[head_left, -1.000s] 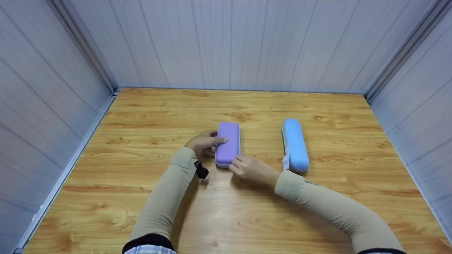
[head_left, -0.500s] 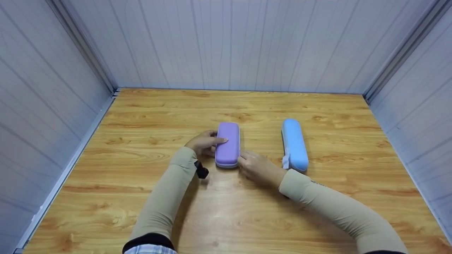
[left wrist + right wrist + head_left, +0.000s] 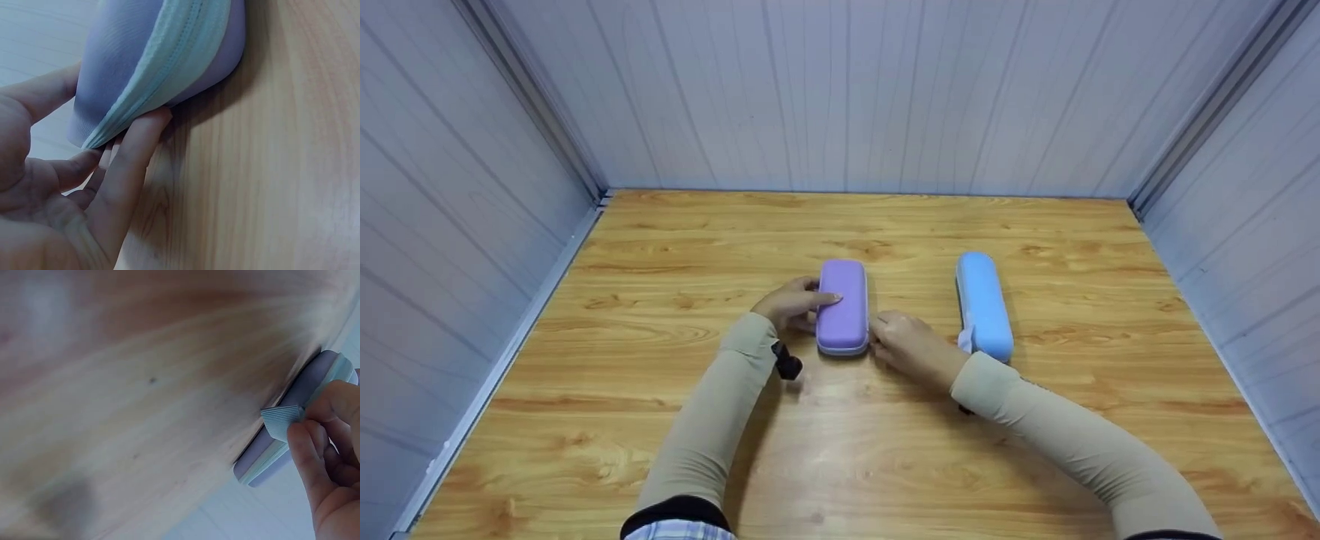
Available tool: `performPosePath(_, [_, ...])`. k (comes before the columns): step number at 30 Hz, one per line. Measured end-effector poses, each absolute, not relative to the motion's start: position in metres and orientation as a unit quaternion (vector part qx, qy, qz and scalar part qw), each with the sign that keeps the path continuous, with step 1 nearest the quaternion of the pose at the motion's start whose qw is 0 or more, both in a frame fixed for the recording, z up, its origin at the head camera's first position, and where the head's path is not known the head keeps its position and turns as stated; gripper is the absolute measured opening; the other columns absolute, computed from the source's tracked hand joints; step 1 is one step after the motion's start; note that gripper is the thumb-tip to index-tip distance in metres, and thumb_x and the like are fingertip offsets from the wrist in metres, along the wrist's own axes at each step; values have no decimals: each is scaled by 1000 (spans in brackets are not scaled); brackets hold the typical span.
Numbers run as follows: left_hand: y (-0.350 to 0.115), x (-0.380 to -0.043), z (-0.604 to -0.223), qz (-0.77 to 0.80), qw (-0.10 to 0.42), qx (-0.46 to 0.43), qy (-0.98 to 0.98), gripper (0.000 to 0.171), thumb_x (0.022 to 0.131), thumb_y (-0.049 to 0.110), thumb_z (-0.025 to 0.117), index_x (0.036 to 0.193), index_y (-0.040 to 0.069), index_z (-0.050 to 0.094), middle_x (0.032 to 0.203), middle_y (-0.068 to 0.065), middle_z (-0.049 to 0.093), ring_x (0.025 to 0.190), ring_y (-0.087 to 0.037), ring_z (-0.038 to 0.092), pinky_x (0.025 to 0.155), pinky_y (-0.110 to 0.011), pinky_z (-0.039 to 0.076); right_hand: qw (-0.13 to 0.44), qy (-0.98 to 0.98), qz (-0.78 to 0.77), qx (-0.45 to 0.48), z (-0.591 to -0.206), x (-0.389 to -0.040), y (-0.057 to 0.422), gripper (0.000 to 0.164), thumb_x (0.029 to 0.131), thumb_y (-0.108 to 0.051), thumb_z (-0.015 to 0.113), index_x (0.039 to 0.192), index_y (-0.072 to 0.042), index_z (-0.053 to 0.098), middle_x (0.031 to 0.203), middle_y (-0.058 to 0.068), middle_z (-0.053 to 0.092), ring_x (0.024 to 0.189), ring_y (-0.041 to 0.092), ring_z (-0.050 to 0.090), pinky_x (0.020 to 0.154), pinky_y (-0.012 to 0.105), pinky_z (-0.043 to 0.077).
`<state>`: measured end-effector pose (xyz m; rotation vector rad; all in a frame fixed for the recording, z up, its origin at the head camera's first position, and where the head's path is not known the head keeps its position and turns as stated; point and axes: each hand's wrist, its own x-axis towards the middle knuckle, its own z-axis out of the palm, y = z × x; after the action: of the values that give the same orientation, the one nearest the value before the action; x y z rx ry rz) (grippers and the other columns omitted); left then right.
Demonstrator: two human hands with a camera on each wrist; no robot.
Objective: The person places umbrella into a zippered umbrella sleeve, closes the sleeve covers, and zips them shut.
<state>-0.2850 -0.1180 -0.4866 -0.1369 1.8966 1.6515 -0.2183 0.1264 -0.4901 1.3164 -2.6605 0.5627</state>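
Note:
A purple zippered hard case [image 3: 842, 307] lies lengthwise on the wooden table. My left hand [image 3: 795, 301] grips its left side, thumb over the lid; in the left wrist view the fingers [image 3: 132, 163] reach along the pale zipper band [image 3: 163, 67]. At the case's right side, my right hand [image 3: 911, 346] pinches the zipper pull, its fingertips right at the seam. Beside those fingers in the right wrist view sticks out a ribbed pale fabric tab [image 3: 280, 421]. The zip looks closed along the near end. Most of the pull is hidden by the fingers.
To the right lies a slim light blue case [image 3: 986, 304] with a pale tab [image 3: 966, 339] at its near end, close to my right wrist. Pale panel walls [image 3: 840, 97] enclose the wooden table [image 3: 840, 465] at the back and both sides.
My right hand has moved from the purple case's near right corner a short way up along its right side. The left hand and both cases stay about where they were.

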Motion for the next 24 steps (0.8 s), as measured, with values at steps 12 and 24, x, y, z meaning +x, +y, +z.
performPosePath(12, [-117,-284,-488,619,304,-54,723,84,91,25,75,157,5,27,138,-20,52,109,-32,62,83,-41,58,62,-880,196,427,-492,-219,128,12,88,-1,68,95,-5,60,88,6,60,77,19,58,67,32,54])
performPosePath(24, [-119,-283,-488,628,300,-45,717,84,93,24,74,158,3,24,121,-19,62,74,-17,66,77,-39,59,52,-877,226,422,-487,-217,134,11,88,-4,71,95,-7,63,84,1,57,74,14,55,65,27,52])
